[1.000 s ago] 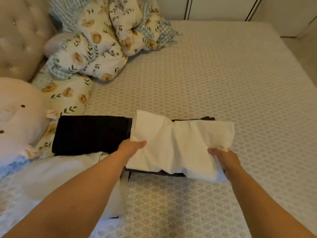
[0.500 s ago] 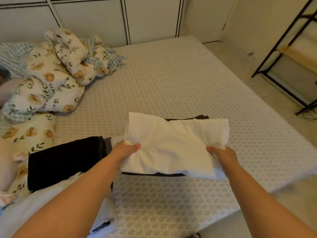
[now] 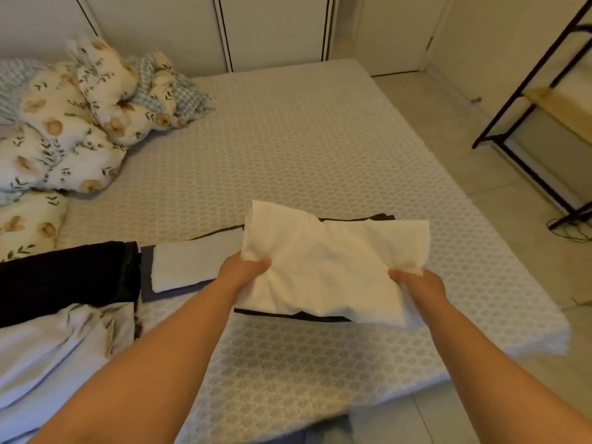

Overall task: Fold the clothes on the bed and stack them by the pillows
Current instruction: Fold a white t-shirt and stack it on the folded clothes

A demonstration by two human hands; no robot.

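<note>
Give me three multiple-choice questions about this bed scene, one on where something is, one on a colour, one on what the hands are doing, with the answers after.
1. Where do the floral pillows lie?
A. at the far left of the bed
B. on the floor by the shelf
C. under the white cloth

2. What colour is the folded garment at the left edge?
A. red
B. black
C. yellow

3. What are the hands doing?
A. both resting flat on the mattress
B. only one touching cloth
C. both gripping the white garment

Answers:
1 A, they are piled at the bed's far left.
2 B, it is black, beside a folded white piece.
3 C, the left hand and the right hand each have fingers curled on an end of the white garment, over a dark garment on the mattress.
</note>
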